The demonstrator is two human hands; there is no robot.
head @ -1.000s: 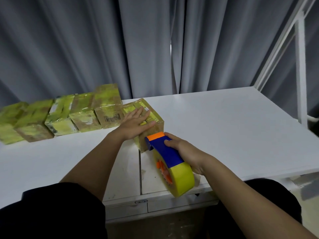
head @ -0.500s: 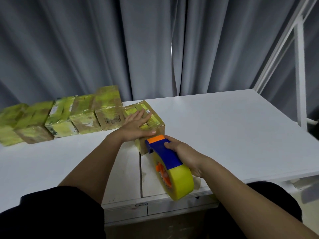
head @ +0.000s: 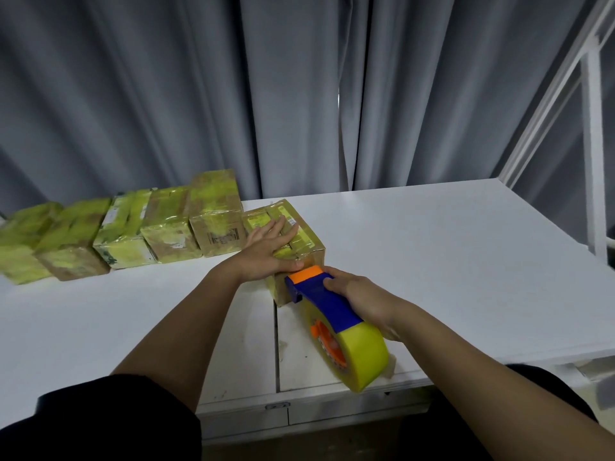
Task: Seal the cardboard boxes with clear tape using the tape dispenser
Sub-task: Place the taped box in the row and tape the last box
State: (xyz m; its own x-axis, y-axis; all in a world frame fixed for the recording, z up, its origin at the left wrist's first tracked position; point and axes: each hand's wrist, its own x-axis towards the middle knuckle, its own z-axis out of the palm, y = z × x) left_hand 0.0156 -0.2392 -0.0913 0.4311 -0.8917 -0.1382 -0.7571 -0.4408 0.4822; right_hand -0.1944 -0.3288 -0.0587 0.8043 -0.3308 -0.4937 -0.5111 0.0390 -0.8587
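A white worktop (head: 449,261) stands before grey curtains (head: 199,94), with a white metal frame (head: 592,134) rising at its right edge. Along the far left of the worktop runs a row of five taped boxes (head: 133,231), side by side and wrapped in yellowish tape, the rightmost of them just beside the cardboard box (head: 299,247) being handled near the middle. A seam (head: 276,344) in the worktop runs from under that box toward the near edge. The left hand (head: 269,251) lies flat on the box's top, fingers straight and spread toward the far side, thumb along the near top edge, covering much of the lid. The right hand (head: 362,301) has its grip wrapped around the blue body of the tape dispenser (head: 332,324), fingers curled over it from the right. The dispenser's orange front end touches the near upper edge of the box, just beside the left thumb, while its large yellow tape roll (head: 362,357) trails back toward the near edge of the worktop, tilted and close to the surface. Both forearms reach forward from dark sleeves (head: 100,424) at the bottom of the frame.
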